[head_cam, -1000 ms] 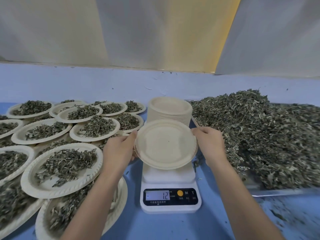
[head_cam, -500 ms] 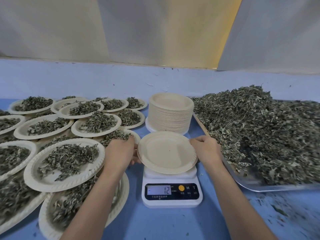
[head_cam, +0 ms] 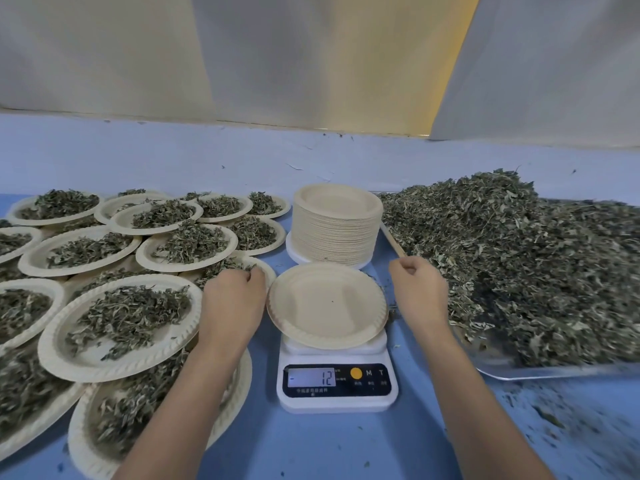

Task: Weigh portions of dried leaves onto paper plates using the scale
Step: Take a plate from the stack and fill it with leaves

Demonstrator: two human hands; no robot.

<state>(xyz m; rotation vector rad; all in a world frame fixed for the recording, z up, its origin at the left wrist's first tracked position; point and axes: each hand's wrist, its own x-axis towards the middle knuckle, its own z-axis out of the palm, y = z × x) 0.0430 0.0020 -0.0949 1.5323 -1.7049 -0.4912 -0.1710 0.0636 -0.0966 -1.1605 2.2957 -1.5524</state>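
Observation:
An empty paper plate [head_cam: 325, 306] lies on the white digital scale [head_cam: 337, 393], whose display reads 12. My left hand [head_cam: 232, 299] hovers just left of the plate's rim with its fingers loosely curled, holding nothing. My right hand [head_cam: 419, 292] is a little to the right of the plate, also loosely curled and empty. A large heap of dried leaves [head_cam: 519, 258] fills a metal tray [head_cam: 554, 370] on the right. A tall stack of empty paper plates [head_cam: 337, 223] stands just behind the scale.
Several paper plates with leaf portions [head_cam: 121, 320] crowd the blue table [head_cam: 329, 445] on the left, some overlapping under my left forearm. Leaf crumbs are scattered at the front right. A pale blue wall and white sheets rise behind.
The plate came down onto the scale and both hands let go of its rim. My right hand has drawn away to the right, towards the leaf heap.

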